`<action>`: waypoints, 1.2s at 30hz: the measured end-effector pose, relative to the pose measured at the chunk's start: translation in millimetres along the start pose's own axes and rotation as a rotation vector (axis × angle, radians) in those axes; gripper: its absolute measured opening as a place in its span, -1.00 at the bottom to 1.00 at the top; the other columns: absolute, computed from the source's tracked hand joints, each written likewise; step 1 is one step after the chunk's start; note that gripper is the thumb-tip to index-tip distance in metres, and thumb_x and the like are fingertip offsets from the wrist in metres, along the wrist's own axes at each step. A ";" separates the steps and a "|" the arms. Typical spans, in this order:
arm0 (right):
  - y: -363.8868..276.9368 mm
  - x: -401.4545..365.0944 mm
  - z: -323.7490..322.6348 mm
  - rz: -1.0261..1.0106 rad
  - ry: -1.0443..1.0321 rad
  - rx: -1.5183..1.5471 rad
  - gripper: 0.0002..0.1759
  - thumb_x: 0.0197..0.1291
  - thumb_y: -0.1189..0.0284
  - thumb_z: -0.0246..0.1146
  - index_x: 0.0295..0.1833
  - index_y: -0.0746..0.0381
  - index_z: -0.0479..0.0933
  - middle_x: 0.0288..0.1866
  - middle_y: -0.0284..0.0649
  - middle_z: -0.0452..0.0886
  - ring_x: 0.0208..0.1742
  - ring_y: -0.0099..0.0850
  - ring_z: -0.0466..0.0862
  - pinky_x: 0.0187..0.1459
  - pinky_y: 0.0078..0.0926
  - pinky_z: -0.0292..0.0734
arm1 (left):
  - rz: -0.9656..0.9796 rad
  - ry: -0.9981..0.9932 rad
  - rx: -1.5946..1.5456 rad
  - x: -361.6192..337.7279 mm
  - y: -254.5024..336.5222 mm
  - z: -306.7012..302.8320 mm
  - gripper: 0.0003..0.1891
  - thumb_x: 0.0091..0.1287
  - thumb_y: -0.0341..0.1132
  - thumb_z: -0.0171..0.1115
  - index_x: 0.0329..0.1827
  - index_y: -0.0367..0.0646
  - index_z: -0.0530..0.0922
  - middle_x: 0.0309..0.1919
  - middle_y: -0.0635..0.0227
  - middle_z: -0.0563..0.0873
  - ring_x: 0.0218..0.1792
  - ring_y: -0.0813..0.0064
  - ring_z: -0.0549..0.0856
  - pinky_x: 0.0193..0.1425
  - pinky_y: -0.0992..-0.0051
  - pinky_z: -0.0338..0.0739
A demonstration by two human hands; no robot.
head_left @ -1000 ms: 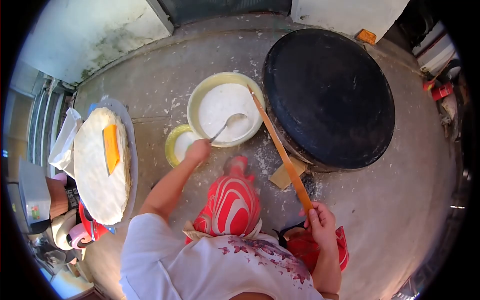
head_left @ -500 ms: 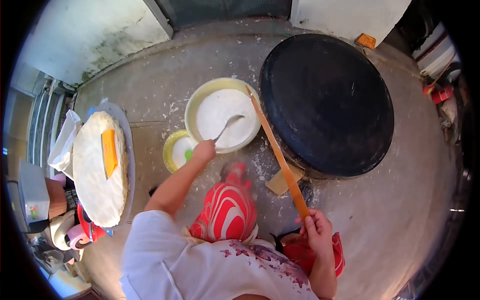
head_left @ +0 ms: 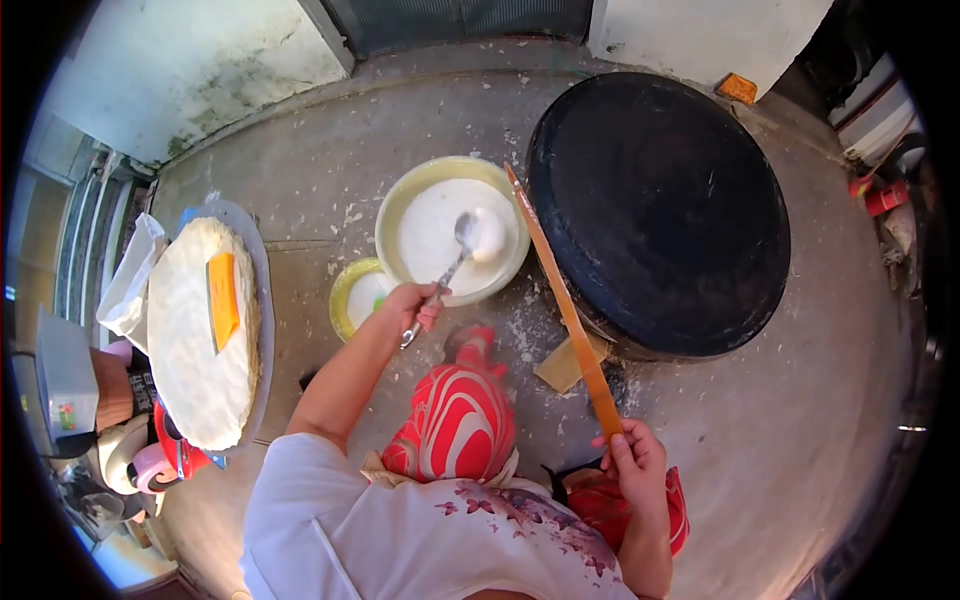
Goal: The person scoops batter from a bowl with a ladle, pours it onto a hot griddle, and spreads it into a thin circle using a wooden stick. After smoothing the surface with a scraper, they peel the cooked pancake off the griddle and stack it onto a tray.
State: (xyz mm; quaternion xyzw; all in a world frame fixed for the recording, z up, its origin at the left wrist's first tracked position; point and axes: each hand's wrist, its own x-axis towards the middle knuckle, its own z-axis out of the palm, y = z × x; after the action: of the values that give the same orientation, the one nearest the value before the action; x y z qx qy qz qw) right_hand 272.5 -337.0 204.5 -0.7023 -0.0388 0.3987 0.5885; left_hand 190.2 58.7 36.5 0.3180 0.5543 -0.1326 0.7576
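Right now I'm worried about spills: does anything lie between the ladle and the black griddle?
Yes: the long wooden stick in the right hand slants across the gap between the batter bowl and the griddle, beside the ladle that the left hand holds.

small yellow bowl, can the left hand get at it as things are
Likely yes: the left hand sits right beside the small yellow bowl, nothing between them and the bowl open on top. But it is closed on the spoon, whose head is over the big bowl.
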 end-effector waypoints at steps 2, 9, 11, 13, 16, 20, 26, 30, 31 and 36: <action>-0.2 0.5 0.7 0.008 -0.007 0.008 -0.83 0.24 0.54 -0.02 -0.08 0.33 0.37 -0.34 -0.30 0.57 -0.55 -0.72 0.40 -0.52 -0.80 0.34 | 0.275 0.120 0.272 -31.8 7.9 3.5 -0.80 0.28 -0.32 -0.13 -0.31 -0.22 0.47 -0.64 0.29 0.47 -0.69 0.48 0.46 -0.74 0.45 0.28; 0.6 5.5 -0.6 -0.005 0.015 -0.003 -0.82 0.22 0.55 0.01 -0.06 0.33 0.36 -0.33 -0.29 0.58 -0.54 -0.72 0.40 -0.53 -0.82 0.32 | 0.538 0.608 1.605 -55.8 11.3 9.1 -0.75 0.19 -0.35 -0.13 -0.17 -0.20 0.48 -0.35 0.05 0.63 -0.29 0.05 0.62 -0.26 0.15 0.49; -1.4 3.1 2.2 0.030 0.003 0.019 -0.81 0.21 0.56 0.02 -0.05 0.33 0.36 -0.33 -0.29 0.58 -0.55 -0.72 0.40 -0.53 -0.81 0.33 | 0.670 0.747 1.416 -52.4 17.3 20.6 -0.74 0.21 -0.32 -0.13 -0.13 -0.20 0.46 -0.36 0.06 0.63 -0.28 0.08 0.63 -0.25 0.17 0.50; 3.2 3.9 5.5 0.020 -0.005 0.032 -0.81 0.21 0.56 0.02 -0.05 0.33 0.36 -0.33 -0.29 0.58 -0.55 -0.72 0.40 -0.52 -0.81 0.33 | 0.628 0.776 1.389 -29.3 9.9 17.1 -0.74 0.21 -0.30 -0.12 -0.13 -0.20 0.45 -0.35 0.04 0.62 -0.27 0.06 0.62 -0.23 0.18 0.50; 0.0 7.2 3.3 0.007 -0.015 0.021 -0.81 0.21 0.56 0.03 -0.05 0.33 0.36 -0.33 -0.29 0.58 -0.55 -0.72 0.40 -0.52 -0.81 0.34 | 0.567 0.562 1.582 -36.2 -6.2 11.8 -0.75 0.20 -0.31 -0.09 -0.16 -0.22 0.46 -0.34 0.02 0.62 -0.27 0.07 0.62 -0.20 0.16 0.49; 2.8 3.6 2.3 0.036 -0.018 0.018 -0.81 0.21 0.55 0.03 -0.05 0.33 0.36 -0.33 -0.29 0.58 -0.55 -0.71 0.40 -0.51 -0.80 0.35 | 0.621 0.613 1.386 -60.9 2.0 -21.0 -0.77 0.18 -0.33 -0.07 -0.23 -0.25 0.49 -0.32 0.00 0.62 -0.25 0.08 0.62 -0.18 0.17 0.49; 3.4 4.3 2.9 0.046 0.004 0.007 -0.82 0.21 0.55 0.03 -0.07 0.33 0.37 -0.35 -0.31 0.58 -0.55 -0.72 0.40 -0.52 -0.81 0.34 | 0.529 0.668 1.377 36.3 -27.9 -20.0 -0.79 0.19 -0.33 -0.05 -0.34 -0.29 0.49 -0.37 -0.05 0.62 -0.33 0.13 0.64 -0.39 0.22 0.49; 0.5 4.5 4.1 0.041 -0.001 -0.020 -0.82 0.21 0.53 0.03 -0.07 0.32 0.37 -0.35 -0.32 0.57 -0.55 -0.73 0.39 -0.53 -0.82 0.32 | 0.045 0.069 0.350 27.3 -16.8 2.9 -0.76 0.30 -0.27 -0.13 -0.20 -0.26 0.42 -0.60 0.24 0.47 -0.67 0.50 0.42 -0.73 0.50 0.24; 0.4 5.7 4.5 0.043 0.000 -0.014 -0.81 0.22 0.53 0.04 -0.06 0.31 0.37 -0.35 -0.32 0.57 -0.55 -0.73 0.39 -0.54 -0.83 0.32 | -0.094 -0.079 -0.052 20.9 -14.0 3.3 -0.73 0.35 -0.23 -0.19 -0.14 -0.24 0.40 -0.66 0.38 0.38 -0.77 0.67 0.26 -0.80 0.64 0.11; -1.2 7.7 5.1 0.031 0.004 0.008 -0.81 0.22 0.51 0.04 -0.06 0.29 0.37 -0.34 -0.33 0.57 -0.55 -0.73 0.40 -0.55 -0.83 0.31 | -0.203 -0.380 -0.458 -21.4 -21.2 -8.5 -0.68 0.38 -0.18 -0.19 -0.01 -0.24 0.36 -0.67 0.45 0.31 -0.77 0.73 0.18 -0.80 0.71 0.06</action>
State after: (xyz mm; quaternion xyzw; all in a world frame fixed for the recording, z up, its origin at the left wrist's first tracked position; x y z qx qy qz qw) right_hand 275.2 -328.5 201.6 -0.7014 -0.0253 0.4063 0.5851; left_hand 164.5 44.6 47.7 0.0519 0.4471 -0.1363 0.8825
